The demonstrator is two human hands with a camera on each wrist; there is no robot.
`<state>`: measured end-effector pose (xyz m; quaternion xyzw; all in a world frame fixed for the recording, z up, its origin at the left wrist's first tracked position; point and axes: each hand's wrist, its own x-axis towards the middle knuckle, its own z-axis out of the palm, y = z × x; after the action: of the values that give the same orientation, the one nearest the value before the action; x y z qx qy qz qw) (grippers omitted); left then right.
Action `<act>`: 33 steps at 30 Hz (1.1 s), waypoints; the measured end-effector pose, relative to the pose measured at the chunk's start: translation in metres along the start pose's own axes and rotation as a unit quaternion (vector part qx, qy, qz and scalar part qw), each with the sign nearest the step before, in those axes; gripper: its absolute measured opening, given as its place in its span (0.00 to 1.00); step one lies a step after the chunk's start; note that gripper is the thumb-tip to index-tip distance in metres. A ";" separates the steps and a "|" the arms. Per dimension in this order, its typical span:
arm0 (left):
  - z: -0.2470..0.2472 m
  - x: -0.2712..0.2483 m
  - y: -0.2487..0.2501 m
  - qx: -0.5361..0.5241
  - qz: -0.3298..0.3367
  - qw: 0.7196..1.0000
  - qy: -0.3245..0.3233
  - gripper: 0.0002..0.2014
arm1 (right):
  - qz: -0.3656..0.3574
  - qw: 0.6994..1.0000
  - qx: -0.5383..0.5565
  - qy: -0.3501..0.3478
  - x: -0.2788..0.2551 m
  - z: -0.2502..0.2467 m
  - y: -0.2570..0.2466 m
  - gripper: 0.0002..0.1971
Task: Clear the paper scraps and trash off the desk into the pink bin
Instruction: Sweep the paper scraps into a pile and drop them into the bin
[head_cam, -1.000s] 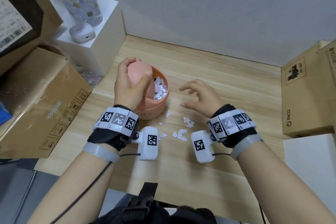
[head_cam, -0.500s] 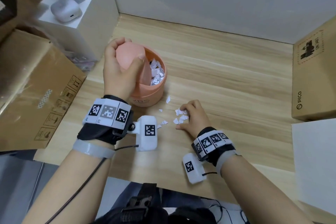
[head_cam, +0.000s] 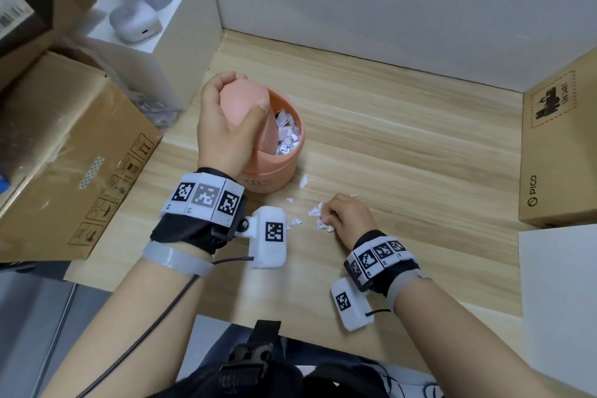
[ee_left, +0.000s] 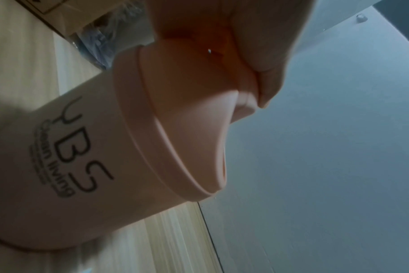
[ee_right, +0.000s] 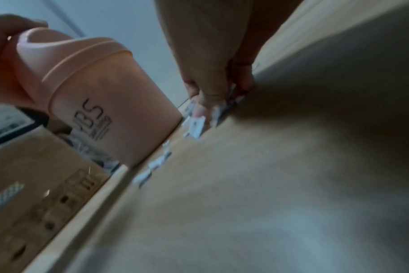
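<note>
Bin [head_cam: 274, 168] is standing at 11 o'clock on the surface [head_cam: 403, 145], already holding many scraps. Left hand [head_cam: 226, 126] is gripping its lid [head_cam: 245, 103], tilted open. Right hand [head_cam: 345, 216] is pinching scraps [head_cam: 318, 215] at 5 o'clock of the bin; several loose bits are remaining. Judging mostly done.

The pink bin [head_cam: 274, 168] is stood upright on the wooden desk [head_cam: 403, 152], its swing lid [head_cam: 245, 103] tilted open, white torn paper [head_cam: 286, 136] seen inside; small white paper scraps [head_cam: 318, 218] are scattered on the desk just beside its base
</note>
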<state>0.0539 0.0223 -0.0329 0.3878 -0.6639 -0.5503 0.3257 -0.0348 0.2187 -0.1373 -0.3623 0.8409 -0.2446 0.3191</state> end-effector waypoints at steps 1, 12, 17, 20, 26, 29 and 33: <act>0.000 0.000 0.000 0.001 -0.001 1.000 -0.003 0.24 | 0.019 0.999 0.037 0.009 0.001 -0.004 -0.003 0.07; 0.000 0.001 0.001 0.005 -0.006 1.000 -0.009 0.26 | -0.095 0.952 0.251 0.149 0.038 -0.088 -0.131 0.11; -0.001 0.002 -0.001 0.004 0.001 1.000 -0.017 0.27 | -0.111 0.981 0.100 0.123 0.055 -0.089 -0.142 0.06; -0.002 0.002 -0.002 0.006 -0.004 1.000 -0.016 0.24 | -0.123 0.984 0.055 0.117 0.056 -0.088 -0.137 0.05; -0.002 0.001 -0.001 0.004 -0.003 1.000 -0.013 0.24 | -0.118 0.971 0.146 0.150 0.045 -0.089 -0.114 0.06; -0.002 0.001 -0.002 0.004 -0.002 1.000 -0.013 0.24 | -0.067 0.960 0.208 0.174 0.037 -0.084 -0.085 0.10; -0.001 0.002 -0.005 -0.007 0.002 1.000 -0.008 0.25 | 0.088 0.963 0.194 0.165 0.018 -0.069 -0.025 0.15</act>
<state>0.0545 0.0194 -0.0371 0.3798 -0.6634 -0.5570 0.3247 -0.0820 0.2018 -0.0812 -0.1732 0.8469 -0.4301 0.2603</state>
